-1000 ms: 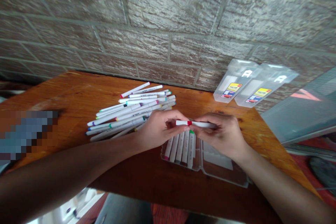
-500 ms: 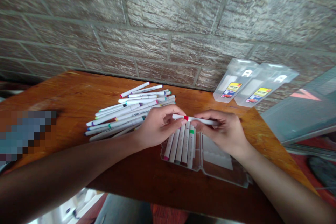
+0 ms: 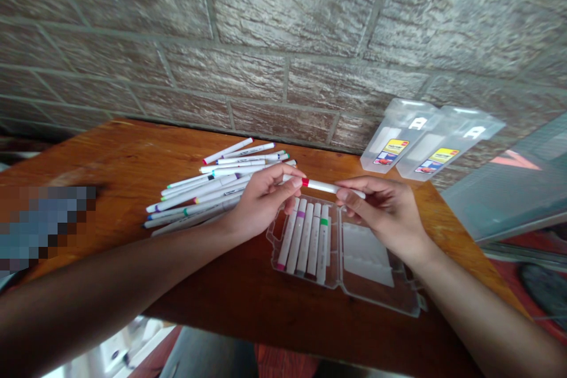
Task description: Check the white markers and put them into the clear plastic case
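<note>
A white marker with a red band (image 3: 322,186) is held level in the air by both hands. My left hand (image 3: 271,194) pinches its banded end between thumb and fingers. Toward the other end, my right hand (image 3: 384,204) grips the white barrel. Below them an open clear plastic case (image 3: 340,274) lies on the table. Several white markers (image 3: 306,242) stand side by side in its left half, with purple, green and pink marks showing. In the right half lies a white sheet (image 3: 365,254). My left hand covers part of the loose marker pile (image 3: 212,186) beyond it.
The wooden table (image 3: 115,159) meets a brick wall (image 3: 287,18) at the back. Two translucent cases with yellow labels (image 3: 385,147) stand upright at the back right. A pixelated object (image 3: 48,224) lies at the left edge.
The red-banded marker has moved slightly up. My left hand has closed over its left end, and my right hand has slid toward the right end. More of the case shows below.
</note>
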{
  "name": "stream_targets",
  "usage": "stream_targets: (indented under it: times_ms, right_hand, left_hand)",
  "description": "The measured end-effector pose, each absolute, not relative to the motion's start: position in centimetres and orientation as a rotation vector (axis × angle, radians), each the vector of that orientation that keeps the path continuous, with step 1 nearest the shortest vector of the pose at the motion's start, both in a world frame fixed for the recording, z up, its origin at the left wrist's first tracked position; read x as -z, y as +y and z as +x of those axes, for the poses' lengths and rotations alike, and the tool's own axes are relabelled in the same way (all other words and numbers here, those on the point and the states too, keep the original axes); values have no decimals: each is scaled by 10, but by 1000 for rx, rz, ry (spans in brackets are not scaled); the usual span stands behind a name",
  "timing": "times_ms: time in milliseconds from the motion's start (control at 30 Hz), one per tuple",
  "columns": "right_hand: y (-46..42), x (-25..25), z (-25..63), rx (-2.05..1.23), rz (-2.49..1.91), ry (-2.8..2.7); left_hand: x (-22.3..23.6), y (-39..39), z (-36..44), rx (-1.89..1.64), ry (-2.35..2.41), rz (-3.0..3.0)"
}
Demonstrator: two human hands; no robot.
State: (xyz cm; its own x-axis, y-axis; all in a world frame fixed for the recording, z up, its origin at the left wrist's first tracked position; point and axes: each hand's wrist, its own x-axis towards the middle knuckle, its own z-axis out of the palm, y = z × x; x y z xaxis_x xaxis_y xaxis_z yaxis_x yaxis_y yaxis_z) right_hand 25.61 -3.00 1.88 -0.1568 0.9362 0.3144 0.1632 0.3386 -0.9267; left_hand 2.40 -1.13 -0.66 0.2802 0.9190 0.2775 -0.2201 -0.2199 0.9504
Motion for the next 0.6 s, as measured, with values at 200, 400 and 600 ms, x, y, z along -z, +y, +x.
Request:
stream_targets:
  times_ms: [200, 400, 600]
  right_hand:
    - [-31, -18, 259, -1102, -1003, -1448]
    - [-29, -16, 260, -1181, -870, -1425]
    - [-29, -15, 264, -1273, -780, -1436]
  left_hand:
    - [12, -7, 23, -1263, 670, 1210]
    - [11, -5, 23, -1275, 624, 1121]
    - [11, -5, 23, -1273, 628, 1094]
